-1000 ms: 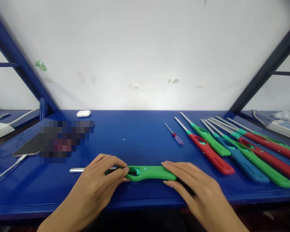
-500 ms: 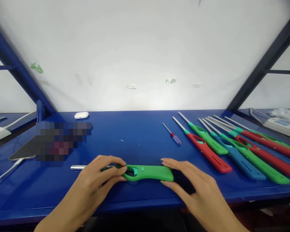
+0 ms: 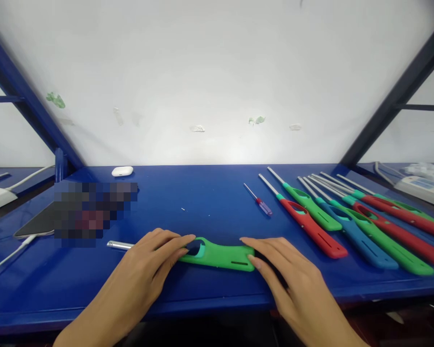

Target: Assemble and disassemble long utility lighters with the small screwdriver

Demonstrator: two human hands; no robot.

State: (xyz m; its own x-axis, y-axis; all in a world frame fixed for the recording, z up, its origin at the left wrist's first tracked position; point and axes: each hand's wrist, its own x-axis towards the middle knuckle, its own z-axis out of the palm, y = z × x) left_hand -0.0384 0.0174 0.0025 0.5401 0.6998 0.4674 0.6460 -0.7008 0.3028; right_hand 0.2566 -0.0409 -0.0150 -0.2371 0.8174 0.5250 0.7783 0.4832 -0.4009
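A green long-necked gas lighter (image 3: 220, 255) lies across the front of the blue table, its silver tube pointing left. My left hand (image 3: 152, 265) is closed around the lighter near its trigger opening and hides part of the neck; the tube's tip shows beyond it. At the right, my right hand (image 3: 285, 270) grips the handle's butt end between thumb and fingers. A long slot shows on the handle's upward side. Behind and to the right lies a small screwdriver (image 3: 263, 206) with a clear purple-red handle.
Several red, green and blue lighters, among them a red lighter (image 3: 313, 226), lie side by side at the right. On the left are a phone (image 3: 36, 221) with a white cable and a white earbud case (image 3: 122, 171). A white power strip (image 3: 423, 190) sits far right.
The green lighter has been rolled over: the side with a small teal button faced up before, and the slotted side faces up now. Its tube tip has tilted slightly away from me.
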